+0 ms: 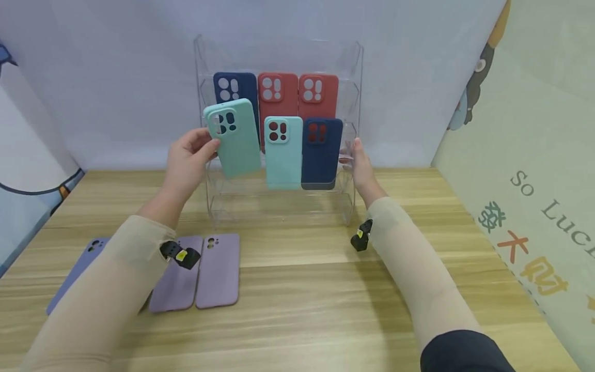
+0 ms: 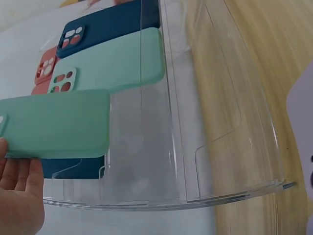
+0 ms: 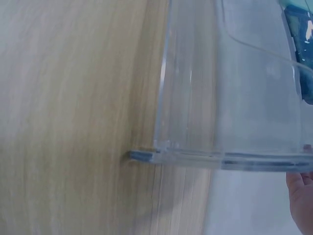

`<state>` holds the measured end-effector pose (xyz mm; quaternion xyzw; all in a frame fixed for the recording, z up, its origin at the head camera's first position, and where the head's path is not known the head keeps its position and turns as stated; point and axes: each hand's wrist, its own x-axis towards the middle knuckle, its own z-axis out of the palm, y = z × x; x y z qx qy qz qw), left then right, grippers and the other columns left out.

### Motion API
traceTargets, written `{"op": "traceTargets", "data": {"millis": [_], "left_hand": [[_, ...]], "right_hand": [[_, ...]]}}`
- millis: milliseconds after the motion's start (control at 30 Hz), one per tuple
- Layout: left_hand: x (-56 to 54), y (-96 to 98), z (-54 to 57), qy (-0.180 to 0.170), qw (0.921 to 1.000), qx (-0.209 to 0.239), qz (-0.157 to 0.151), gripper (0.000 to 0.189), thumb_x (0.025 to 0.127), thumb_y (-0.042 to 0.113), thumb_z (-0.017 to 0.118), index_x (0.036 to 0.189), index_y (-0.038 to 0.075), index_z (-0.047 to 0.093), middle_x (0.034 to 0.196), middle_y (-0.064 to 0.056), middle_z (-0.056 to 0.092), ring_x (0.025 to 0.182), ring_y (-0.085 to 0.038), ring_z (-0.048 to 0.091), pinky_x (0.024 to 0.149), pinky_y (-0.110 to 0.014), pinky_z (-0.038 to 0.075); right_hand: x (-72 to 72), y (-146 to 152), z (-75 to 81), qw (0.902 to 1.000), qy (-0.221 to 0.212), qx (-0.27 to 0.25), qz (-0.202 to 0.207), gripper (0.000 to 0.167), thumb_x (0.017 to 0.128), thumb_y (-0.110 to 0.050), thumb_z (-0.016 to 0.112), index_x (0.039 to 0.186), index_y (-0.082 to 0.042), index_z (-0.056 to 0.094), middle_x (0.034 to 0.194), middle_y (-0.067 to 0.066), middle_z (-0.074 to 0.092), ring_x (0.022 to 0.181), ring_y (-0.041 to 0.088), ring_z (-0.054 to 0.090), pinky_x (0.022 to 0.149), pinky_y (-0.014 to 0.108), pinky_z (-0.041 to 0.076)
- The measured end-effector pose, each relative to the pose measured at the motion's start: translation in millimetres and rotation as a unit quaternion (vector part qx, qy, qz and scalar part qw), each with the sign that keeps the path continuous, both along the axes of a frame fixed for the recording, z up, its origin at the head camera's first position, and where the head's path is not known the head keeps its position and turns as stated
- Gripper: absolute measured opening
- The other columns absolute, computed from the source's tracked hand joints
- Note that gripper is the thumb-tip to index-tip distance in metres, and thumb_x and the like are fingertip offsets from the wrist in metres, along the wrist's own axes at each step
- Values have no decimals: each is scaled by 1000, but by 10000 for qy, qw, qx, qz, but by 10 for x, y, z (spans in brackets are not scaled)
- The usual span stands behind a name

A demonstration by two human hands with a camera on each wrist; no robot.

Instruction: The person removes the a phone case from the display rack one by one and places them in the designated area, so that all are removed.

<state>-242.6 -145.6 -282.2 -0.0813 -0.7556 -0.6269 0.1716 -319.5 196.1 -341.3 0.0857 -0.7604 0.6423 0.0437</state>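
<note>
My left hand (image 1: 181, 163) pinches a mint green phone case (image 1: 239, 150) at its left edge, thumb in front. The case leans slightly in front of a clear acrylic display rack (image 1: 279, 195), overlapping a navy case (image 1: 251, 88) behind it. Beside that navy one, two coral red cases (image 1: 279, 109) stand on the same tier. On the tier below, another mint case (image 1: 283, 165) stands upright next to a second navy case (image 1: 321, 157). My right hand (image 1: 364, 173) grips the rack's right side panel, its fingers showing through the plastic.
Two lavender cases (image 1: 218, 274) lie flat on the wooden table (image 1: 302, 310) at front left. A bluish-purple case (image 1: 76, 276) lies farther left, partly hidden by my left sleeve (image 1: 107, 284). A pale cloth backdrop (image 1: 139, 77) hangs behind the rack.
</note>
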Motion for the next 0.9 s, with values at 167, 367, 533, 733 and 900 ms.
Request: {"op": "traceTargets", "data": {"millis": [167, 367, 533, 733, 900], "left_hand": [[132, 4, 3, -400, 9988, 224, -167, 24, 91, 14, 61, 110, -1, 60, 92, 0, 64, 87, -11, 61, 78, -21, 53], [275, -11, -112, -1190, 9913, 332, -450, 34, 92, 21, 60, 118, -1, 56, 95, 0, 65, 88, -10, 63, 80, -24, 53], [387, -27, -210, -1525, 9849, 413, -712, 35, 92, 20, 60, 119, -2, 55, 95, 3, 66, 87, -9, 64, 81, -25, 53], [516, -14, -283, -1695, 9803, 269, -974, 33, 94, 18, 58, 118, -4, 52, 92, 6, 65, 87, -7, 63, 81, -26, 53], [590, 3, -346, -1863, 9764, 201, -1075, 33, 95, 15, 56, 119, -6, 51, 90, 7, 64, 85, -7, 63, 81, -26, 53]], "right_hand": [[19, 11, -16, 9999, 72, 84, 4, 67, 101, -44, 9, 144, 4, 24, 143, 21, 36, 115, 37, 45, 105, 44, 33], [24, 4, -17, 9999, 85, 84, 15, 66, 101, -43, 8, 144, 5, 24, 139, 24, 39, 114, 38, 44, 105, 45, 33], [40, -13, -4, 9999, 92, 72, 23, 67, 101, -44, 9, 144, 5, 24, 139, 24, 40, 113, 37, 45, 104, 46, 33], [30, -9, -17, 9999, 143, 34, 58, 67, 101, -43, 9, 144, 6, 23, 138, 25, 40, 113, 38, 44, 104, 47, 33], [17, 2, -21, 9998, 146, 80, 91, 67, 101, -43, 9, 144, 7, 23, 137, 26, 40, 114, 39, 43, 105, 48, 32]]}}
